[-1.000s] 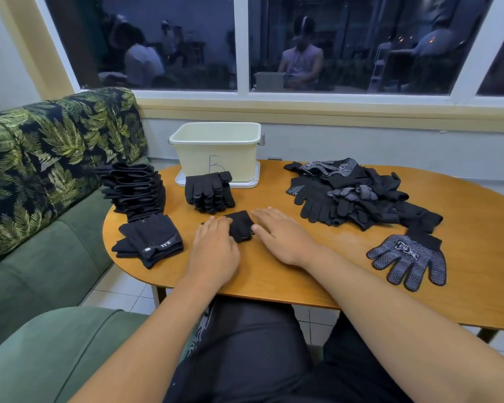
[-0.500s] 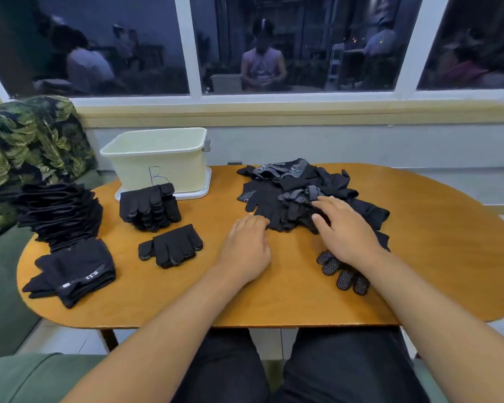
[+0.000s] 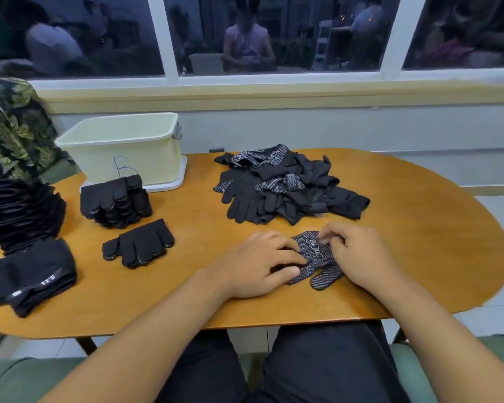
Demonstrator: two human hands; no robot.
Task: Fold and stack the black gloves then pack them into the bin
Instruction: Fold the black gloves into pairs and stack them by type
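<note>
On an oval wooden table [image 3: 419, 228] below a dark window [image 3: 274, 33], bin [image 3: 122, 146] far left, the left hand [image 3: 256, 266] and right hand [image 3: 358, 257] pinch a dotted glove [image 3: 317, 257] with curled fingers.

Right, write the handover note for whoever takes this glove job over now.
Hands: the left hand pinches the left edge of the dotted glove, which lies on the table; the right hand pinches the glove's right side.
Done: a folded glove stack sits in front of the bin; one folded glove lies nearer, apart from it.
Left: fold this glove, work through the loose pile behind the hands, stack everything, pack the bin. Nothing shows above its rim; its floor is hidden.
</note>
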